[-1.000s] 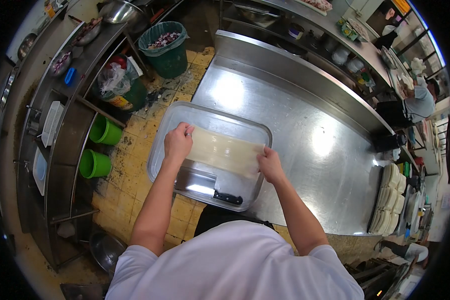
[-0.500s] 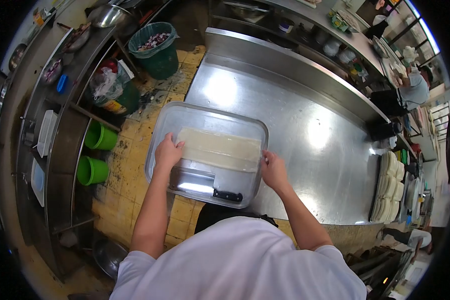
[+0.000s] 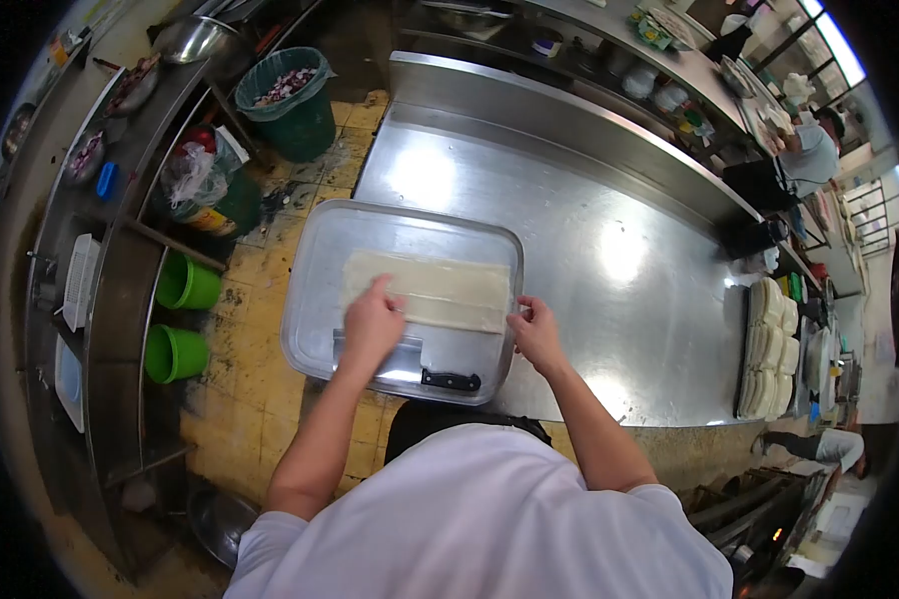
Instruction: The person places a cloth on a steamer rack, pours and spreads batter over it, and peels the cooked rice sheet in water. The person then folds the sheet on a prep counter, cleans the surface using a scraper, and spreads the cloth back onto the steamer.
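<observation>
A pale, flat rectangular sheet that looks like folded dough [image 3: 454, 285] lies in a shallow metal tray [image 3: 315, 240]. My left hand [image 3: 373, 324] is over the sheet's left part, thumb apart from the fingers, holding nothing I can see. At the sheet's right end, by the tray's right rim, is my right hand [image 3: 536, 334]. Its fingers are bent and the thumb stands apart from the index finger; whether it touches the sheet is unclear. A cleaver with a black handle [image 3: 451, 381] lies along the tray's near side, its blade partly behind my left wrist.
The tray sits at the left end of a steel table [image 3: 579, 329] with a raised back edge. Stacked pale containers [image 3: 767, 344] stand at the right. Lined bins [image 3: 305, 120] and green buckets [image 3: 177, 352] are on the left. A co-worker [image 3: 807, 155] stands far right.
My left hand has moved right, from the sheet's left edge to over its surface. My right hand stays by the right end. The whole view has shifted slightly.
</observation>
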The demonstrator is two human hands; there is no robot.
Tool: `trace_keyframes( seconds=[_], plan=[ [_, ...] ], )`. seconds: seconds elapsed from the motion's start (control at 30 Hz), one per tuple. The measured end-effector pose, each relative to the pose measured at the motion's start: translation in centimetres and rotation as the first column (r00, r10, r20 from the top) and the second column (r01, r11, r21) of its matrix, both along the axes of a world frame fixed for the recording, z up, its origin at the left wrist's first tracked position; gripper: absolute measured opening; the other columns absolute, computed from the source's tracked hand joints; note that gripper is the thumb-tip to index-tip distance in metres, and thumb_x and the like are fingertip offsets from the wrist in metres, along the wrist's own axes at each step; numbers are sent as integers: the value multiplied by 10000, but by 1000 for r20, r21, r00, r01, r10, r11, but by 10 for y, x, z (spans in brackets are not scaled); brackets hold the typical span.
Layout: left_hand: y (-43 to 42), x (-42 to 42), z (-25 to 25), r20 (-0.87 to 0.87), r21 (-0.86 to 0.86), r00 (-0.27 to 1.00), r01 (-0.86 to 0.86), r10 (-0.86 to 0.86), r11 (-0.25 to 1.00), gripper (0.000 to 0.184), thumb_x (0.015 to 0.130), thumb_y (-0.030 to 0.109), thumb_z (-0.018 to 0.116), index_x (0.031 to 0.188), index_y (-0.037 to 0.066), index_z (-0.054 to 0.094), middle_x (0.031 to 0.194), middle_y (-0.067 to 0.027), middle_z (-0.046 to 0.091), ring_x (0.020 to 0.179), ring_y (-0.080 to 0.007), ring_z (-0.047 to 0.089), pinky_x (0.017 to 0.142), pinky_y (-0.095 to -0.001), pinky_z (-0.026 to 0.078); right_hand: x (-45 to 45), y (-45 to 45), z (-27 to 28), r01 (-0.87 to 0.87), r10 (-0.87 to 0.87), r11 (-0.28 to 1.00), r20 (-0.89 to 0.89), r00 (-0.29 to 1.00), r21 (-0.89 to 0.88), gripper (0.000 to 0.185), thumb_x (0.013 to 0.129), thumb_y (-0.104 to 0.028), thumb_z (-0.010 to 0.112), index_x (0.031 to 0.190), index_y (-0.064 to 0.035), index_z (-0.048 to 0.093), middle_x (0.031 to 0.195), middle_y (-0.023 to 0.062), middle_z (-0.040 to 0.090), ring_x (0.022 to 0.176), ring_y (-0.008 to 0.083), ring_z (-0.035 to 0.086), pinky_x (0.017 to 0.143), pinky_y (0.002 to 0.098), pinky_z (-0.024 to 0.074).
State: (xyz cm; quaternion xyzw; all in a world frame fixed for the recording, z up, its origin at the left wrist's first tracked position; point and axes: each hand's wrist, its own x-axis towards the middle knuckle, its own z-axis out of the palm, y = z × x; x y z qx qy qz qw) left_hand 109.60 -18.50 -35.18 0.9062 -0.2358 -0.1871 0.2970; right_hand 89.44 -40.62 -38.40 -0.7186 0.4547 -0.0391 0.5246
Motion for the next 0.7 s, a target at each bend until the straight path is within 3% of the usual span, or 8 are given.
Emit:
trace_keyframes(
  seconds=[0.07,0.2,0.3,0.4,0.5,0.6,0.7],
  plan=[
    [-17,-29,-3,-49,-32,985,162,-164,986,516,941,269,670,1405,76,554,936,-187,737,927,-398,703,821,-511,547,-9,-7,-8,-78,79,989,3,997,-126,459,920,-109,670,1329,71,565,860,97,659,650,172,661,514,314,531],
    [-48,-80,-30,70,-50,863,505,-501,862,564,958,321,648,1457,92,521,934,-198,734,926,-415,702,804,-520,556,-29,4,-5,-115,117,978,3,993,-172,410,927,-115,662,1288,69,601,887,98,676,673,169,671,537,308,542],
    [-65,-99,-31,-45,132,756,653,-654,746,613,971,338,633,1496,66,472,932,-210,733,926,-426,706,812,-530,557,-43,14,0,-95,99,982,19,995,-162,397,934,-127,655,1280,63,612,910,103,692,695,170,680,579,309,550],
    [-71,-106,-34,44,38,770,635,-636,772,658,977,370,622,1505,20,440,918,-216,733,905,-428,711,802,-539,553,-63,21,2,-61,67,983,31,997,-172,397,934,-131,655,1282,57,616,917,111,704,713,171,686,629,317,554],
    [-74,-102,-27,-72,183,782,621,-619,763,685,978,390,614,1501,-12,427,940,-231,730,917,-430,707,799,-543,546,-86,26,2,-41,43,981,9,999,-192,391,930,-128,657,1278,48,625,920,120,714,731,177,690,672,330,556],
    [-79,-106,-2,-90,242,802,593,-591,768,687,967,389,633,1492,-11,441,966,-229,732,940,-429,702,808,-534,542,-102,30,11,16,-15,983,6,1000,-181,376,929,-137,661,1264,33,642,934,134,722,770,196,693,712,346,559],
    [-80,-113,-10,-87,240,792,605,-604,759,647,961,383,648,1453,-9,497,951,-227,732,947,-430,697,823,-518,538,-121,34,25,85,-84,983,14,996,-164,362,930,-150,664,1249,21,656,963,148,727,806,216,691,749,357,558]
  ],
)
